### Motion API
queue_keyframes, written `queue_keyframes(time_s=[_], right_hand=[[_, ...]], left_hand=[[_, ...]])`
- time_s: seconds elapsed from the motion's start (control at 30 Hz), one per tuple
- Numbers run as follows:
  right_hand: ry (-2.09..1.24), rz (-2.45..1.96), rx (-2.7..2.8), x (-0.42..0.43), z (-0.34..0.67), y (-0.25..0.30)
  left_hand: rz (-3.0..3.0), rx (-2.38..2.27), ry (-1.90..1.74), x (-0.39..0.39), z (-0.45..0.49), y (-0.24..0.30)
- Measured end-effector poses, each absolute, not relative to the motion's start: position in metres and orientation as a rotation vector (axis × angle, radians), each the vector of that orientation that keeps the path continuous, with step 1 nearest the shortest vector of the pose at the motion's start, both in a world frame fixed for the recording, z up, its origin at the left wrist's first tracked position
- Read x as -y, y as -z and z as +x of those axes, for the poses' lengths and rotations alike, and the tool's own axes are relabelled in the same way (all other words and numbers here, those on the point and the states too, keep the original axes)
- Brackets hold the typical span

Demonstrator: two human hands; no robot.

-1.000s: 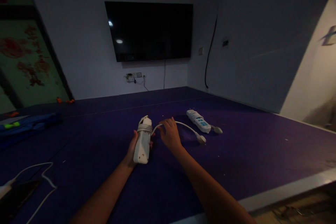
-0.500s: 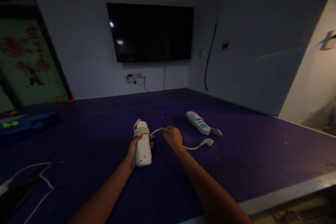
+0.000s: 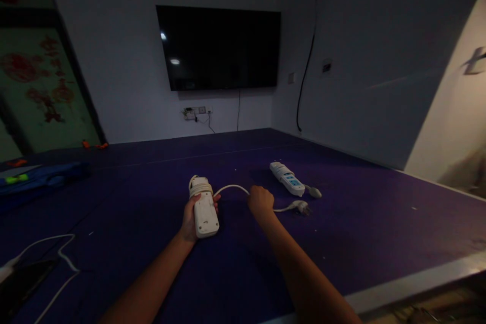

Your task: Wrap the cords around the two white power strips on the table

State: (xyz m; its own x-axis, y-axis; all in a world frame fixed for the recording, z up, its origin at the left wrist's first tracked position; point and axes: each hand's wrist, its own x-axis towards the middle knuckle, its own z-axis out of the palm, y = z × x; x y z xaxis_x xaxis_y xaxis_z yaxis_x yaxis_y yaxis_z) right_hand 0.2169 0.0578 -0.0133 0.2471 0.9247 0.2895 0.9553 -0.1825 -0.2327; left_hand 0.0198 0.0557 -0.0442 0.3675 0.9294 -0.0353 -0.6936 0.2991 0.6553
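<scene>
My left hand [image 3: 189, 218] grips a white power strip [image 3: 204, 208] from below, holding it over the dark blue surface [image 3: 159, 243]. Cord is wound in several turns around the strip's far end. My right hand [image 3: 261, 201] is closed on the loose white cord [image 3: 231, 188], which arcs from the strip to my fist. Past my fist the cord runs right and ends in a plug [image 3: 302, 207] lying on the surface.
A second white power strip [image 3: 287, 178] with its wrapped cord and plug lies to the right, beyond my right hand. A white cable [image 3: 56, 258] and a dark flat object sit at the left front. The surface's pale edge [image 3: 413, 276] runs along the right front. A dark TV [image 3: 220, 48] hangs on the wall.
My right hand has moved right and toward me along the cord, drawing it out from the strip. The plug has slid right. My left hand has tilted the strip slightly leftward.
</scene>
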Motion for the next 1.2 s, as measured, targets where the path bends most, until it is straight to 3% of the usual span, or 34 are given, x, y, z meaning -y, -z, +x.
queue_keyframes(time_s=[0.3, 0.53, 0.7, 0.97, 1.2], right_hand=[[0.194, -1.755, 1.913, -0.07, 0.207, 0.012], [-0.07, -1.038, 1.93, -0.093, 0.227, 0.032], [-0.164, -1.206, 1.943, -0.103, 0.243, 0.041], [0.045, -1.625, 1.962, -0.101, 0.252, 0.051], [0.212, -1.395, 2.027, -0.072, 0.206, 0.016]], left_hand=[[0.624, -0.445, -1.203, -0.059, 0.014, 0.046], [0.707, -0.502, -1.168, -0.056, 0.016, 0.044], [0.764, -0.542, -1.098, -0.054, 0.02, 0.045], [0.809, -0.59, -1.016, -0.06, 0.021, 0.046], [0.768, -0.585, -1.024, -0.064, 0.019, 0.048]])
